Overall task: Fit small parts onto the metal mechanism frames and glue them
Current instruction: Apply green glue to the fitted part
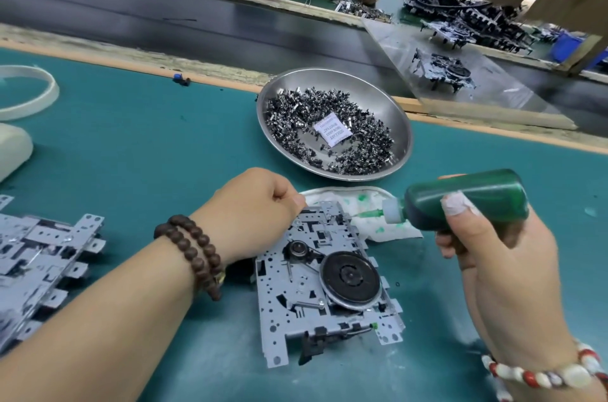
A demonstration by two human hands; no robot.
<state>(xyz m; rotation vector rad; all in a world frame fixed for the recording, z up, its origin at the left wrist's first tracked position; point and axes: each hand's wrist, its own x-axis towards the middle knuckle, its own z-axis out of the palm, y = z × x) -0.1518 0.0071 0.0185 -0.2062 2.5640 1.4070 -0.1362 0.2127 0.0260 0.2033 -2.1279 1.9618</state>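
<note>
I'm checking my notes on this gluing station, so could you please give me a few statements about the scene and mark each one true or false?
1. The right hand holds the green glue bottle with its nozzle pointing toward the metal frame. True.
2. The steel bowl is empty. False: it holds many small dark parts and a white packet.
3. The left hand rests at the far end of the frame. True.
4. The white cloth under the nozzle is clean. False: it has green stains.
5. The left wrist wears a red and white bracelet. False: its beads are dark brown.
</note>
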